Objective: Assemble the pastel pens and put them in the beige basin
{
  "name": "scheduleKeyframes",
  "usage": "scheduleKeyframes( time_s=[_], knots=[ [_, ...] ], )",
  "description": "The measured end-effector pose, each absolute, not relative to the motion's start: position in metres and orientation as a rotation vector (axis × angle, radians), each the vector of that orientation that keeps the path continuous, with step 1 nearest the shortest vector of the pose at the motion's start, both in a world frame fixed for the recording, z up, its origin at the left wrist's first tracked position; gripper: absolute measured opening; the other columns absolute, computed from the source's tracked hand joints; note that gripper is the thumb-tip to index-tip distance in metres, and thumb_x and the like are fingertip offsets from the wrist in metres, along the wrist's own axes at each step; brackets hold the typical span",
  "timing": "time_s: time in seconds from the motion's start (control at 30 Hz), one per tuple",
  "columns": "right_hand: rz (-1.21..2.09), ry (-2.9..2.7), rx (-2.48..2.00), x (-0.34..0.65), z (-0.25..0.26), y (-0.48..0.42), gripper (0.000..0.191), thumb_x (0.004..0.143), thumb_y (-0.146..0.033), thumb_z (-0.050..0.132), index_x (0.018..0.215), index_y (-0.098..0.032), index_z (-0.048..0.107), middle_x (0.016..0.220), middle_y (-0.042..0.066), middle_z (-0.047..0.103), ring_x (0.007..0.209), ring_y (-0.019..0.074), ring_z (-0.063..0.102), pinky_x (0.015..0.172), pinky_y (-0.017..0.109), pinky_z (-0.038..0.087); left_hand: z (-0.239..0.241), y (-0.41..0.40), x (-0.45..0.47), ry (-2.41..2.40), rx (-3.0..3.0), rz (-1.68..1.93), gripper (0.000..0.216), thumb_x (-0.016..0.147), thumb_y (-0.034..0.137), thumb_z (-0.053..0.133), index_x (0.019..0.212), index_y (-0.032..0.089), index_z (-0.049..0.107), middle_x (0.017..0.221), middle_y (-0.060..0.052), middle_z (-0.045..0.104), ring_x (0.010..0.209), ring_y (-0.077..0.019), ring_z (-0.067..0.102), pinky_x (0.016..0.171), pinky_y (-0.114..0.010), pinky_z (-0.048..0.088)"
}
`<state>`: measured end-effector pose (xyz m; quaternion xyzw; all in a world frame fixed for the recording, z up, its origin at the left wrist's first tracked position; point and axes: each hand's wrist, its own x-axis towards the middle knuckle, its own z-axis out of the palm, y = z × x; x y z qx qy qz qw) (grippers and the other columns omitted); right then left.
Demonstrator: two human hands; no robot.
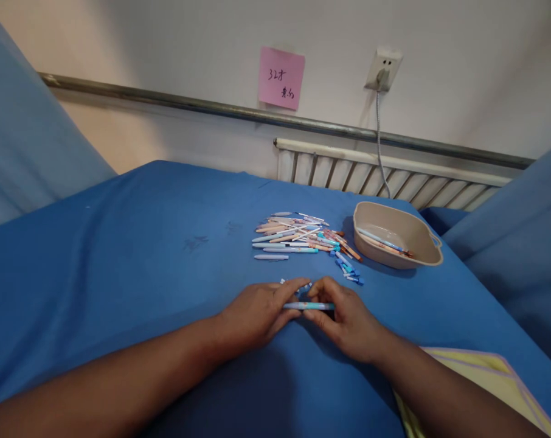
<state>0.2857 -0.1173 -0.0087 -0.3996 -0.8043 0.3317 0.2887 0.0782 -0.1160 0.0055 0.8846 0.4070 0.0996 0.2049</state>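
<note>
A light blue pen (308,306) lies level between my two hands, just above the near part of the blue-covered table. My left hand (261,307) is closed on its left end, thumb below and fingers above. Its right end sits in my right hand (343,313), which pinches it between thumb and fingers. Some small white and blue bits show behind my fingers, partly hidden. Beyond the hands lies a pile of pen parts (289,234), with barrels, thin white refills and orange pieces. Several short blue pen parts (348,269) lie at its right.
A beige plastic basket (424,258) holding a few pens stands right of the pile. A yellow item with a purple edge (480,365) lies at the near right. Behind the table are a radiator (348,167), a rail, a pink note (281,79) and a plugged socket (384,70).
</note>
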Motion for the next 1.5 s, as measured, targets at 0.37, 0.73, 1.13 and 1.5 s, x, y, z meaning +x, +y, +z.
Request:
scheduleKeyframes(
  time_s=[0.37, 0.73, 1.13, 1.5],
  knots=[
    [0.926, -2.227, -1.051, 0.2846, -0.0069, -0.1172, 0.017, 0.091, -0.035, 0.048, 0.085, -0.020, 0.052, 0.075, 0.000, 0.060, 0.065, 0.0129, 0.053, 0.060, 0.024, 0.038, 0.0032, -0.1158, 0.0774, 1.124, 2.503, 0.295, 0.047, 0.092, 0.035, 0.044, 0.136, 0.023, 0.031, 0.117, -0.010, 0.063, 0.105, -0.0254, 0.060, 0.087, -0.036, 0.047],
    [0.952, -2.279, -1.083, 0.2852, -0.0071, -0.1152, 0.028, 0.095, -0.031, 0.038, 0.072, -0.020, 0.048, 0.062, -0.002, 0.054, 0.057, 0.0113, 0.049, 0.056, 0.023, 0.035, 0.0019, -0.1169, 0.0772, 1.105, 2.559, 0.328, 0.048, 0.092, 0.035, 0.045, 0.136, 0.022, 0.031, 0.119, -0.010, 0.062, 0.107, -0.0247, 0.060, 0.089, -0.037, 0.047],
    [0.988, -2.207, -0.994, 0.2866, -0.0063, -0.1146, 0.013, 0.090, -0.025, 0.049, 0.079, -0.019, 0.052, 0.070, -0.003, 0.055, 0.064, 0.0105, 0.049, 0.061, 0.022, 0.035, 0.0024, -0.1150, 0.0768, 1.110, 2.547, 0.319, 0.047, 0.092, 0.035, 0.045, 0.136, 0.022, 0.032, 0.116, -0.010, 0.063, 0.104, -0.0246, 0.061, 0.086, -0.036, 0.048],
    [0.944, -2.234, -1.009, 0.2894, -0.0086, -0.1135, 0.012, 0.090, -0.026, 0.048, 0.080, -0.019, 0.050, 0.070, -0.002, 0.057, 0.065, 0.0116, 0.050, 0.062, 0.023, 0.036, 0.0049, -0.1131, 0.0793, 1.100, 2.573, 0.408, 0.046, 0.091, 0.034, 0.048, 0.133, 0.022, 0.036, 0.116, -0.009, 0.063, 0.103, -0.0243, 0.060, 0.086, -0.038, 0.048]
  ],
)
